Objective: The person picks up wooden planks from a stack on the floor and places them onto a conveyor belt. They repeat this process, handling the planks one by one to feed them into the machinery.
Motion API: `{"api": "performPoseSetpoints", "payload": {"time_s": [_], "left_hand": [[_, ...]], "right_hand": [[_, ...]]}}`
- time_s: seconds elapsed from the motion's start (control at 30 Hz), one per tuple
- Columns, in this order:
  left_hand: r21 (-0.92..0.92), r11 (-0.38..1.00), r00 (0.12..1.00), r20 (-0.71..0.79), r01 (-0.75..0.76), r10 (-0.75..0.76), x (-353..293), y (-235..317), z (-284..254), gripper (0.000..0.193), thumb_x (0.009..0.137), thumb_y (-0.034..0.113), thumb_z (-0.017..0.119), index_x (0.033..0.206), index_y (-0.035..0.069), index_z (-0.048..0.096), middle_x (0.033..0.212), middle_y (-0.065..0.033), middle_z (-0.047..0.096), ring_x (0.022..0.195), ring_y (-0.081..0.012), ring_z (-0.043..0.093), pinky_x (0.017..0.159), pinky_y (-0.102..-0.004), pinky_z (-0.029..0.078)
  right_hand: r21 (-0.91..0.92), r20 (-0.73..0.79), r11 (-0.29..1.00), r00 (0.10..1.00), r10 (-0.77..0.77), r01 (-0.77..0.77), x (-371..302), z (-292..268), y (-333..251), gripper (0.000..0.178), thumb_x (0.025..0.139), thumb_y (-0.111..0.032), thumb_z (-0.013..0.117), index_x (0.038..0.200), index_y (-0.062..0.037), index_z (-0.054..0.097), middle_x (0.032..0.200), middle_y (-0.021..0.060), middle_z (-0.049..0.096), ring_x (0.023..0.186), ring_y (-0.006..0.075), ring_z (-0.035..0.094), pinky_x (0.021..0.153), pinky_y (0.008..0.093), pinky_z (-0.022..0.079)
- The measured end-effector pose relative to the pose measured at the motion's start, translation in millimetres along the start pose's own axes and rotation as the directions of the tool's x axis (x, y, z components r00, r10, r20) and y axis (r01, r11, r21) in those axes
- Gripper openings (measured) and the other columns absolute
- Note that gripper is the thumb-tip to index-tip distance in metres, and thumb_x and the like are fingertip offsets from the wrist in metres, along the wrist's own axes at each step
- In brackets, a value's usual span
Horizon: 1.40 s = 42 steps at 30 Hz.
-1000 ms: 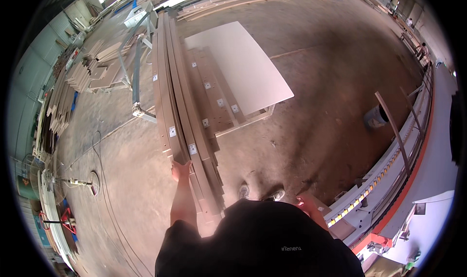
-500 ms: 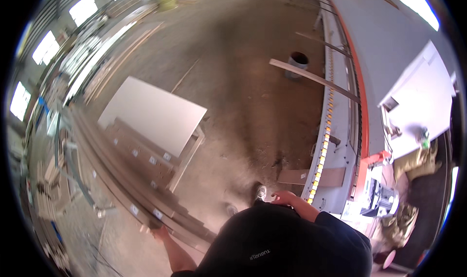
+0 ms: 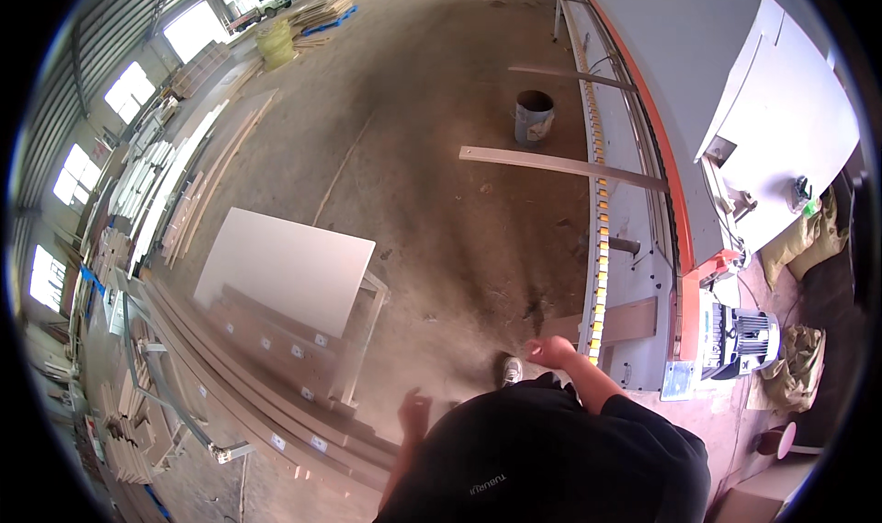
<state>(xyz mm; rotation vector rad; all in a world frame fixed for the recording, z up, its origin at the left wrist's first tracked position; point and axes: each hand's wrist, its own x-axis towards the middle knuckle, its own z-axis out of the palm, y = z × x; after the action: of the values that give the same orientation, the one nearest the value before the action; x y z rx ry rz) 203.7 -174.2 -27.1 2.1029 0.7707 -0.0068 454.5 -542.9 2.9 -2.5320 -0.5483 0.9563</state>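
My left hand point(image 3: 415, 413) is lifted in front of my body, just right of the near ends of a stack of long brown boards point(image 3: 248, 413). It looks apart from them; motion blurs it, but its fingers appear loosely spread and hold nothing visible. Ahead of my right side hangs my right hand point(image 3: 553, 350), with fingers loosely bent, a gap between them and nothing seen inside. Beyond it, a short brown board point(image 3: 629, 321) lies by the long grey machine point(image 3: 638, 367) with a yellow-dotted edge. The boards carry small white labels.
A large white panel point(image 3: 285, 266) rests left, with labelled brown boards beside it. A long board point(image 3: 551, 162) juts from the machine near a metal bucket point(image 3: 533, 119). A motor point(image 3: 742, 341) and sacks point(image 3: 795, 367) stand right. A metal frame point(image 3: 184, 411) stands far left.
My left hand has left the brown boards' edge and swung right, toward my front. My right hand has risen slightly and moved right. The whole view has shifted with my head.
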Motion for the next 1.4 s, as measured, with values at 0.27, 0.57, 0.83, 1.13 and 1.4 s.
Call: {"api": "performPoseSetpoints", "payload": {"time_s": [0.27, 0.57, 0.83, 1.13, 1.4], "left_hand": [[-0.014, 0.998, 0.854, 0.517, -0.064, 0.062, -5.6, 23.4, 48.6, 0.033, 0.097, 0.029, 0.064, 0.120, 0.007, 0.071, 0.119, -0.0149, 0.073, 0.112, -0.0266, 0.070, 0.096, -0.0375, 0.054], [0.225, 0.960, 0.942, 0.251, 0.166, -0.221, -17.6, 24.6, 27.7, 0.054, 0.094, 0.054, 0.059, 0.124, 0.011, 0.073, 0.122, -0.0164, 0.073, 0.116, -0.0346, 0.067, 0.102, -0.0432, 0.051], [0.158, 0.967, 0.938, 0.254, 0.202, -0.237, -34.0, 38.9, 46.1, 0.043, 0.094, 0.045, 0.061, 0.119, 0.013, 0.075, 0.116, -0.0164, 0.074, 0.110, -0.0343, 0.069, 0.099, -0.0443, 0.053], [-0.021, 0.998, 0.945, 0.325, 0.052, -0.042, 6.2, 33.2, 67.0, 0.043, 0.093, 0.040, 0.064, 0.125, 0.011, 0.072, 0.116, -0.0157, 0.074, 0.109, -0.0312, 0.070, 0.095, -0.0398, 0.054], [-0.539, 0.785, 0.824, 0.562, 0.304, 0.067, 69.9, 114.2, 77.9, 0.054, 0.098, 0.037, 0.069, 0.142, 0.008, 0.057, 0.121, -0.0119, 0.070, 0.113, -0.0220, 0.067, 0.094, -0.0379, 0.054]], "right_hand": [[0.229, -0.454, 0.972, 0.889, 0.063, 0.048, 32.3, -129.5, 41.6, 0.044, 0.084, -0.039, 0.071, 0.122, -0.0179, 0.073, 0.111, 0.0089, 0.076, 0.106, 0.0294, 0.072, 0.095, 0.0403, 0.056], [0.031, -0.696, 0.973, 0.694, 0.185, -0.228, 86.9, -258.5, 172.2, 0.062, 0.082, -0.023, 0.075, 0.141, -0.0130, 0.057, 0.142, 0.0148, 0.059, 0.134, 0.0341, 0.054, 0.112, 0.0424, 0.046], [-0.273, -0.554, 0.876, 0.809, 0.195, -0.398, 69.3, -279.0, 213.3, 0.057, 0.078, -0.017, 0.078, 0.132, -0.0161, 0.061, 0.134, 0.0088, 0.061, 0.129, 0.0331, 0.055, 0.106, 0.0465, 0.050], [-0.270, -0.518, 0.915, 0.846, 0.124, -0.299, 16.5, -234.1, 192.4, 0.059, 0.060, -0.020, 0.091, 0.114, -0.0174, 0.069, 0.118, 0.0064, 0.066, 0.114, 0.0290, 0.064, 0.096, 0.0450, 0.055], [-0.028, -0.348, 0.999, 0.937, -0.044, 0.036, -28.7, -160.3, 10.6, 0.062, 0.058, -0.029, 0.094, 0.112, -0.0132, 0.067, 0.111, 0.0072, 0.070, 0.105, 0.0276, 0.069, 0.092, 0.0396, 0.056]]}}
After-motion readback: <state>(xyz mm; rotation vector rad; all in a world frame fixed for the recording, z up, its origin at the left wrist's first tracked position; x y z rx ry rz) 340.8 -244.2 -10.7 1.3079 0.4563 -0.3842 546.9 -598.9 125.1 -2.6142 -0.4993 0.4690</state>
